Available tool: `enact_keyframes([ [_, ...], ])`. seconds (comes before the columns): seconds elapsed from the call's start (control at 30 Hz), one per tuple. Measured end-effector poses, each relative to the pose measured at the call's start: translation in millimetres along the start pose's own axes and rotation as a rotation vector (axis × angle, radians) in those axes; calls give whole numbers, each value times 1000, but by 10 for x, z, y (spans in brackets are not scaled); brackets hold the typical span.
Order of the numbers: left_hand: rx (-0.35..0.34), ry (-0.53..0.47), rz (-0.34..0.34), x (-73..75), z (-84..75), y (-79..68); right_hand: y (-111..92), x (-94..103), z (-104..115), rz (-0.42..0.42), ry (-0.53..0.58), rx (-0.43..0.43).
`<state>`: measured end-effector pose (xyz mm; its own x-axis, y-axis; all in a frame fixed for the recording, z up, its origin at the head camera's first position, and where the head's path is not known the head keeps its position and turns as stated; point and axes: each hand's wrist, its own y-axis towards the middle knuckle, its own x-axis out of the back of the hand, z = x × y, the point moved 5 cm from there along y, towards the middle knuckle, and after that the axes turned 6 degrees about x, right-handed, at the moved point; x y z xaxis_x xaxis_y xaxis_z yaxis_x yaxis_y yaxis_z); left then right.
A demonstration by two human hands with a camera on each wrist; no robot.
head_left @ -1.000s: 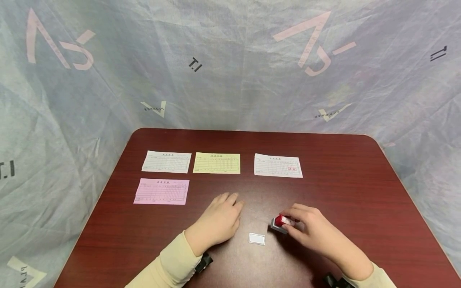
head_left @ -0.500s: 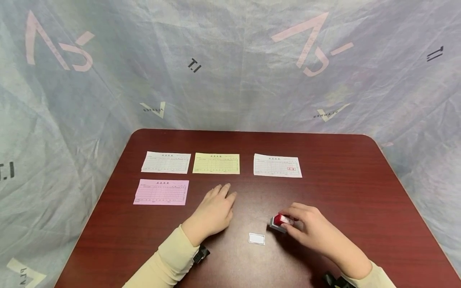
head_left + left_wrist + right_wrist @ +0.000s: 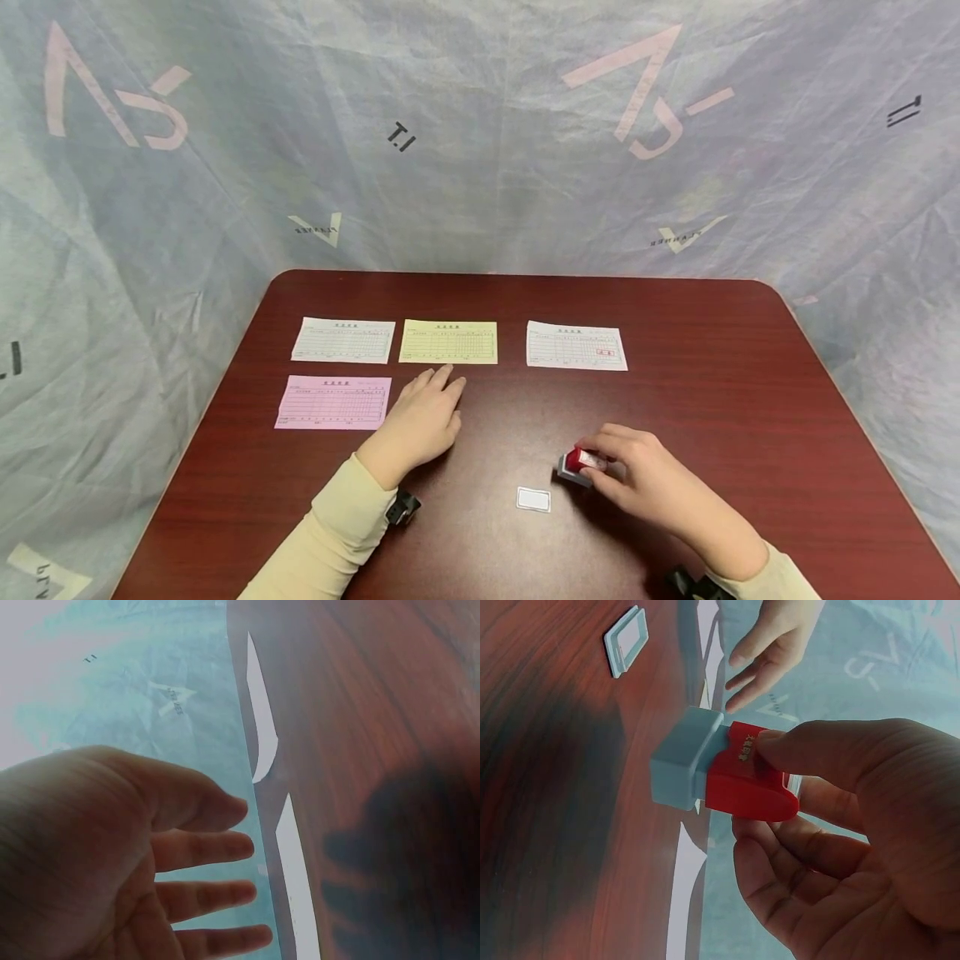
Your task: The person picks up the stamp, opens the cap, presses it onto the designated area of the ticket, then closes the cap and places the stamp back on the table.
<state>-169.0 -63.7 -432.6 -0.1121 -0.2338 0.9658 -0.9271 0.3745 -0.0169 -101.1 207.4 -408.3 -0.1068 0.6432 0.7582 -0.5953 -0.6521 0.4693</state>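
Note:
My right hand (image 3: pixel 648 479) pinches a self-inking stamp (image 3: pixel 754 772) by its red handle, grey base pointing away from the palm in the right wrist view. The stamp is held over the table. Beside it lies a small rectangular stamp cap (image 3: pixel 533 499), hollow side up. My left hand (image 3: pixel 416 421) reaches out with fingers extended and nothing in them, fingertips just short of the near edge of a yellow form slip (image 3: pixel 450 342). A pink form slip (image 3: pixel 330 402) lies left of that hand. In the left wrist view the thumb (image 3: pixel 202 799) and several fingers show spread apart.
One white form slip (image 3: pixel 343 340) lies left of the yellow one. Another white slip (image 3: pixel 562 343), right of it, bears a red stamped mark (image 3: pixel 605 352). The dark red table (image 3: pixel 720 375) meets a grey printed cloth (image 3: pixel 480 183) at its back and sides.
My left hand has moved forward and left, from the table's middle toward the yellow slip. The right hand stays nearly in place with the stamp.

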Motion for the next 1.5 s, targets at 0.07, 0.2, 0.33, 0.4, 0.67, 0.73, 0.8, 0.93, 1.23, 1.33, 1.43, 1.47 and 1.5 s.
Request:
enact_keyframes([
  [0.07, 12, 5, 7, -13, 39, 20, 4, 4, 2, -1, 0, -1],
  [0.2, 32, 12, 15, -30, 106, 60, 2, 14, 3, -3, -5, 2],
  [0.33, 46, 2, 16, -25, 165, 94, -10, 18, -1, 0, -5, -2],
  [0.4, 55, 1, 21, -24, 197, 110, -17, 21, -5, 2, -6, -8],
  [0.67, 69, 2, 36, -17, 324, 226, -29, 42, -6, 0, -17, -12],
  [0.73, 72, 5, 39, -18, 354, 258, -31, 45, -4, -3, -16, -9],
  [0.8, 82, 15, 50, -26, 389, 289, -33, 47, 0, -6, -14, -3],
  [0.93, 117, 24, 85, -50, 468, 336, -36, 48, 4, -6, -13, -2],
  [1.23, 171, 16, 162, -108, 586, 410, -62, 44, 3, 0, -12, -22],
  [1.33, 166, 19, 179, -115, 588, 417, -64, 45, 1, -1, -13, -23],
  [1.43, 148, 27, 177, -118, 582, 423, -63, 48, -1, 0, -17, -22],
  [1.47, 142, 30, 175, -121, 582, 427, -62, 49, -3, 0, -18, -23],
  [1.5, 137, 33, 172, -122, 580, 431, -61, 50, -4, 1, -19, -24],
])
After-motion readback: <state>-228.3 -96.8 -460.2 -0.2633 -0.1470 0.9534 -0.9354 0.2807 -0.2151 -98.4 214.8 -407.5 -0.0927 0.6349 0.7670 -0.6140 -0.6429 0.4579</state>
